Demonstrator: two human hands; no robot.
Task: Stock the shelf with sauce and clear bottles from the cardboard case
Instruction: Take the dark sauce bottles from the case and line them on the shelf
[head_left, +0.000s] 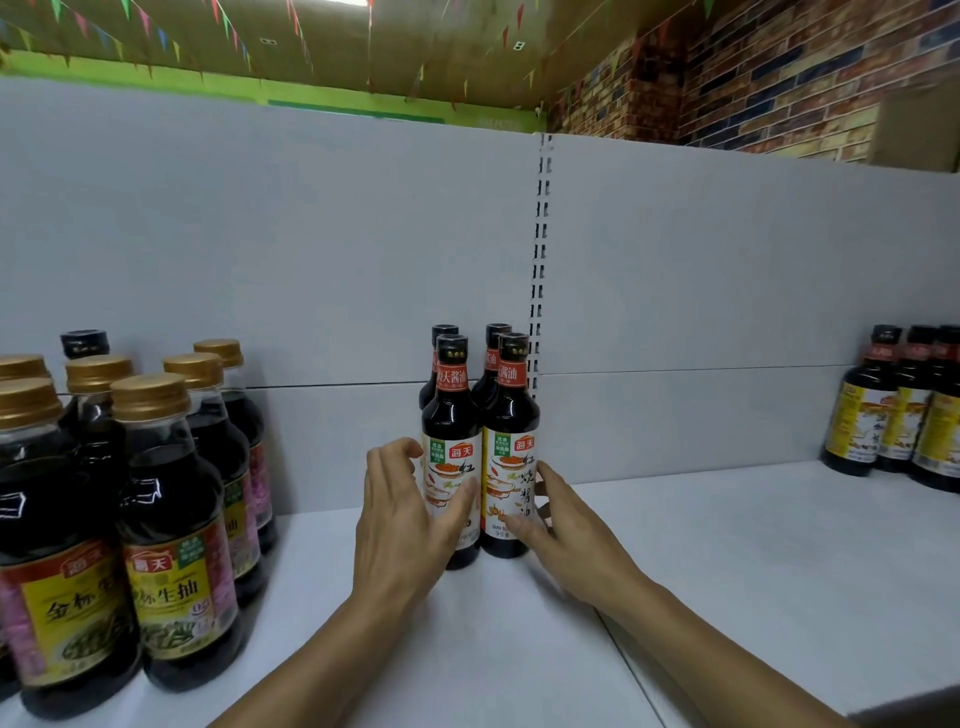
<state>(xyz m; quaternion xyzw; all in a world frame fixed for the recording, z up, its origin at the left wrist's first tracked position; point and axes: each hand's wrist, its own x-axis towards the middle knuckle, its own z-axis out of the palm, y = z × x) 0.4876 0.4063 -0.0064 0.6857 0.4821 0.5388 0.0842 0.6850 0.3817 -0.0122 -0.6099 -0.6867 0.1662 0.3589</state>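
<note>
Gold-capped bottles (156, 525) grouped far left of the centre post (542, 249), labels reading 金标生抽. Left hand (400, 525) cupped loosely on the left front sauce bottle (451, 452), fingers spread, likely squaring it. Right hand (566, 530) likewise open-fingered against the right front bottle (511, 447), marked 海天, "DARK SOY". Yellow-labelled bottles (904, 410) far right of post.

Your white shelf (727, 571) carries gold-capped sauce bottles (171, 519) at left, four black-capped bottles (480, 441) at centre, more bottles (904, 415) far right.
</note>
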